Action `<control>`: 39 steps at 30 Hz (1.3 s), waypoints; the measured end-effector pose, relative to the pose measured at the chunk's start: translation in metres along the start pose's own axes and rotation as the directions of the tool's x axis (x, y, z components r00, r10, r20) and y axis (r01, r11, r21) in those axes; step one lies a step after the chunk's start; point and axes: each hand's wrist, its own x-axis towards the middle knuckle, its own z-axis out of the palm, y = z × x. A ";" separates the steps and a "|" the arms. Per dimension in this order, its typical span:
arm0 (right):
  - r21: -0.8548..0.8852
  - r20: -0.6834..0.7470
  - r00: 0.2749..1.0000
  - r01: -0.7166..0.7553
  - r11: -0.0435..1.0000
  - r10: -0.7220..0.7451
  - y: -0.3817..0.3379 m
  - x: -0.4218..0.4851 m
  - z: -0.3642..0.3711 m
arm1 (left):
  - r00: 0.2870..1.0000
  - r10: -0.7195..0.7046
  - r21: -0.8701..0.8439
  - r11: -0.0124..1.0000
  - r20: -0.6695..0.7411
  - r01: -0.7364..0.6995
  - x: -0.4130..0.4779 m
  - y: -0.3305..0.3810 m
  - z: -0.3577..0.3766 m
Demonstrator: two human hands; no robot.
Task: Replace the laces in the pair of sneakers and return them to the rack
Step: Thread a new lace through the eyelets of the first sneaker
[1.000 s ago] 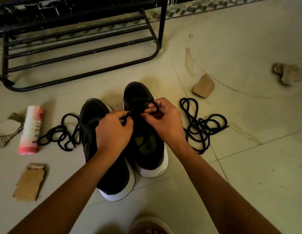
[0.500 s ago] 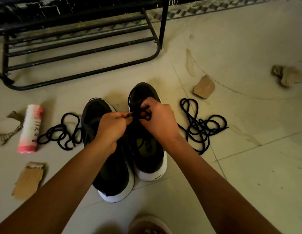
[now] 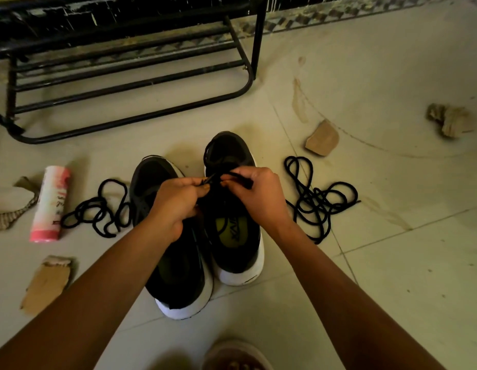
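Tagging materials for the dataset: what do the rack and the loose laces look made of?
Rack: looks like black painted metal tube, going by its thin round bars and bent corner. Loose laces and: black round cord, probably woven textile; matte and limp, lying in coils.

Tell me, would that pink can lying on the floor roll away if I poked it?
Probably. The pink can lies on its side on smooth floor tiles, so a sideways poke would likely roll it. Poked on its end, it would probably just slide.

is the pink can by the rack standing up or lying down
Lying down. The pink can rests lengthwise on the floor, left of the loose lace.
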 end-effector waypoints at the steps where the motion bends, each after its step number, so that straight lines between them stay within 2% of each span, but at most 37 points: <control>1: -0.019 0.009 1.000 0.010 1.000 -0.010 -0.001 0.000 0.001 | 1.000 0.000 -0.002 1.000 0.002 0.000 0.000 0.000 0.000; 9: -0.282 0.023 0.997 0.081 0.956 -0.077 0.001 0.002 0.013 | 0.999 0.029 0.002 1.000 0.020 -0.029 -0.001 -0.002 -0.001; 15: -0.387 0.077 0.994 0.107 0.916 -0.084 -0.003 -0.001 0.012 | 0.999 0.038 -0.014 0.999 0.025 -0.038 -0.003 -0.002 -0.001; 22: -0.598 0.179 0.980 0.180 0.781 -0.089 -0.010 -0.002 0.011 | 0.998 0.062 -0.012 0.998 0.016 -0.062 -0.004 -0.002 0.001; 31: -0.643 0.185 0.979 0.191 0.742 -0.092 -0.013 -0.004 0.011 | 0.996 0.089 0.007 0.996 0.006 -0.089 -0.002 -0.005 0.002; 34: -0.659 0.192 0.977 0.198 0.725 -0.093 -0.014 -0.004 0.011 | 0.989 0.149 0.091 0.985 -0.007 -0.148 -0.001 -0.008 0.001; 35: -0.658 0.194 0.977 0.199 0.726 -0.093 -0.014 -0.004 0.010 | 0.974 0.228 0.197 0.955 -0.009 -0.221 -0.001 -0.010 0.001; 36: -0.653 0.192 0.977 0.201 0.730 -0.097 -0.014 -0.004 0.010 | 0.942 0.335 0.348 0.883 0.001 -0.314 -0.001 -0.011 0.000; 38: -0.620 0.185 0.978 0.195 0.760 -0.099 -0.012 -0.003 0.009 | 0.845 0.530 0.597 0.658 0.066 -0.459 -0.004 -0.012 -0.001; 39: -0.589 0.177 0.980 0.177 0.789 -0.087 -0.011 -0.002 0.009 | 0.810 0.581 0.639 0.592 0.084 -0.491 -0.004 -0.013 -0.001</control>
